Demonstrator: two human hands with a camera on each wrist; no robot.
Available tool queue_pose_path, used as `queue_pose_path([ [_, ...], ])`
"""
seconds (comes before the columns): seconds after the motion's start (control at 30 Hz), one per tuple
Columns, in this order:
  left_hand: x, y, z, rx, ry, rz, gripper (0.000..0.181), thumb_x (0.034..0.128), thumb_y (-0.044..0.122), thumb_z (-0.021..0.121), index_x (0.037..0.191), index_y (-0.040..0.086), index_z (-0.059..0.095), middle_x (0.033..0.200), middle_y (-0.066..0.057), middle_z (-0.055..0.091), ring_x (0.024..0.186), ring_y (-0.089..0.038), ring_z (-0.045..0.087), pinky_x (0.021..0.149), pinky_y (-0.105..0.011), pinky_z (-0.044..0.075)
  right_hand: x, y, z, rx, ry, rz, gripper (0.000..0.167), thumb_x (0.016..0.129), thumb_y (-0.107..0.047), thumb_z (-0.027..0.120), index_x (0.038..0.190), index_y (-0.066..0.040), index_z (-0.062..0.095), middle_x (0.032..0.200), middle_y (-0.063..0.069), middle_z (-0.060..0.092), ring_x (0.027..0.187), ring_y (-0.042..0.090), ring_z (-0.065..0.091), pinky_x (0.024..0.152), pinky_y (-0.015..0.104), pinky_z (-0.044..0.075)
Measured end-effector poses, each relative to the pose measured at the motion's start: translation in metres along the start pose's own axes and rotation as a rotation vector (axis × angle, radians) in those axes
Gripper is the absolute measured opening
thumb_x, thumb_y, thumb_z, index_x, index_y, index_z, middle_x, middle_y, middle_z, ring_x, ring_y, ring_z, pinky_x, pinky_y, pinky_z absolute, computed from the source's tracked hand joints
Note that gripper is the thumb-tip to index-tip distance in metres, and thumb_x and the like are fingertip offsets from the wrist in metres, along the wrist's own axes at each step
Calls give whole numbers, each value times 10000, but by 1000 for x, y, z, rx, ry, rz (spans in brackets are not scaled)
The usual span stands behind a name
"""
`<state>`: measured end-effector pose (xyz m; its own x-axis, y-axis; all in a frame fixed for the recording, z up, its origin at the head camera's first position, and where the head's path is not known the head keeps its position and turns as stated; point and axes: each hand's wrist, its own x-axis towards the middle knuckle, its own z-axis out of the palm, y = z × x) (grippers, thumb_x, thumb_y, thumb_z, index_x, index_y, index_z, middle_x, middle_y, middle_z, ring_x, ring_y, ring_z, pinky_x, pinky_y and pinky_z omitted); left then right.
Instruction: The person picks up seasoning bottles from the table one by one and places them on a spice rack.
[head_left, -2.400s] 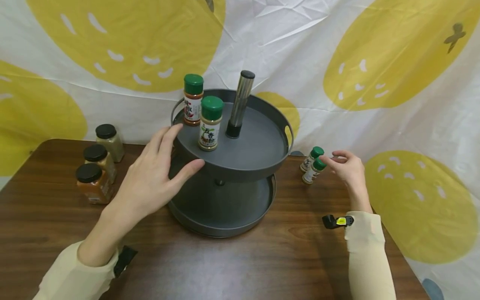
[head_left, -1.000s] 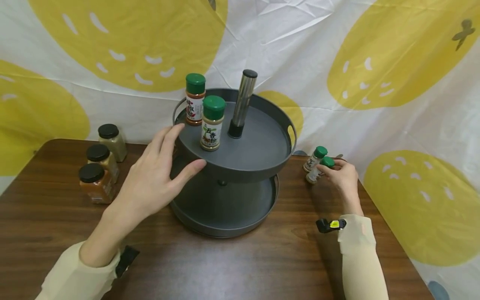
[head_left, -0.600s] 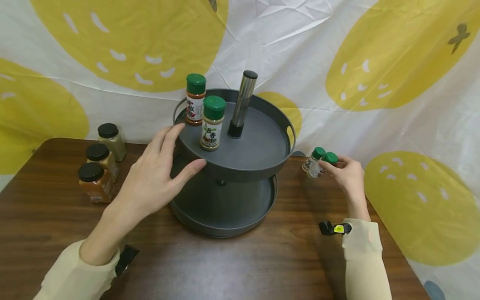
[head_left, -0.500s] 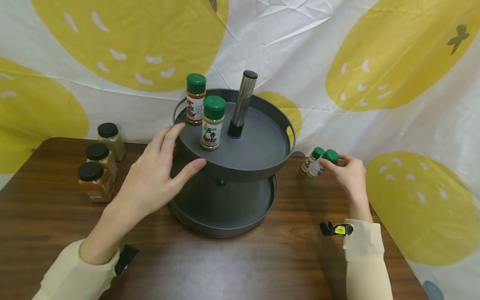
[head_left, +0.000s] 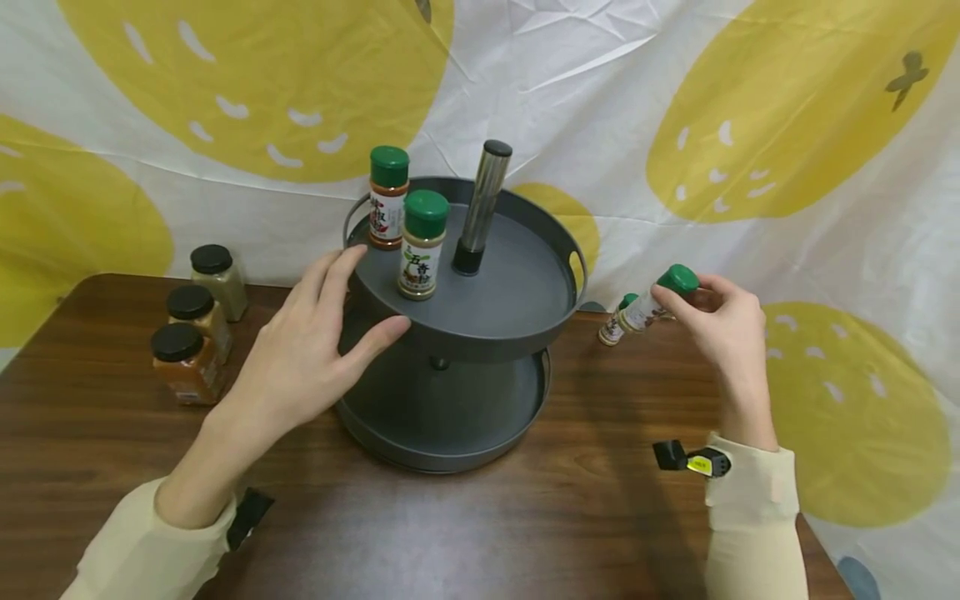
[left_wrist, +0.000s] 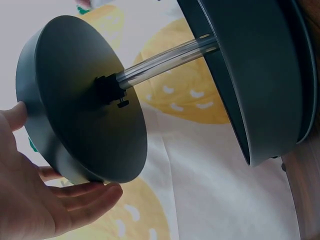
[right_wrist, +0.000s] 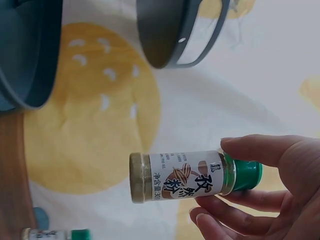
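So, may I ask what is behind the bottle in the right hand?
In the head view, another bottle shows its lower end and part of its green cap; the held bottle covers much of the rest.

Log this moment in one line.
right hand: holds cumin bottle, tilted, aloft | left hand: at upper tray | neighbouring bottle: stands on table

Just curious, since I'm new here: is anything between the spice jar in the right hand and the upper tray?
Nothing visible fills the gap between the spice jar in the right hand and the upper tray. The tray's raised rim and side handle face it, though, so the jar would probably need lifting over them.
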<state>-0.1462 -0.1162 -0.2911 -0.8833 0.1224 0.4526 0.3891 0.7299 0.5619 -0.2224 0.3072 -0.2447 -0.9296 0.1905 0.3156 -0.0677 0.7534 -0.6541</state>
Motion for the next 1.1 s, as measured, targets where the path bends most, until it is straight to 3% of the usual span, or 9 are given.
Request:
queue_pose_path([
  [0.3,0,0,0,-5,-11,-9,885,958,646,547,1605,140,221,1600,-188,276,1429,-406,350,1013,-678,388,-7,-30,-14,96,46,-39,483,855,-405,810,1219,-108,698,841,-212,666,898,33,627,793,227,437],
  [0.57,1,0,0,-8,-18,-9,885,960,648,539,1607,139,214,1599,-186,277,1432,-400,346,1027,-667,385,-14,-57,-24,124,89,-92,431,842,-395,826,1161,-123,724,845,-192,687,849,48,657,729,287,411],
  [0.8,1,0,0,-7,-14,-8,887,959,647,543,1607,135,216,1596,-190,280,1429,-403,349,1029,-665,384,-16,-82,-29,157,132,-153,363,833,-329,846,1127,-141,747,852,-140,703,792,64,680,675,251,438],
  [1.1,1,0,-1,-4,-22,-13,891,960,656,532,1609,138,209,1600,-196,273,1429,-412,346,1027,-668,384,-18,-110,-31,226,93,-228,361,824,-312,859,1115,-122,764,904,-36,734,853,131,692,718,216,489],
])
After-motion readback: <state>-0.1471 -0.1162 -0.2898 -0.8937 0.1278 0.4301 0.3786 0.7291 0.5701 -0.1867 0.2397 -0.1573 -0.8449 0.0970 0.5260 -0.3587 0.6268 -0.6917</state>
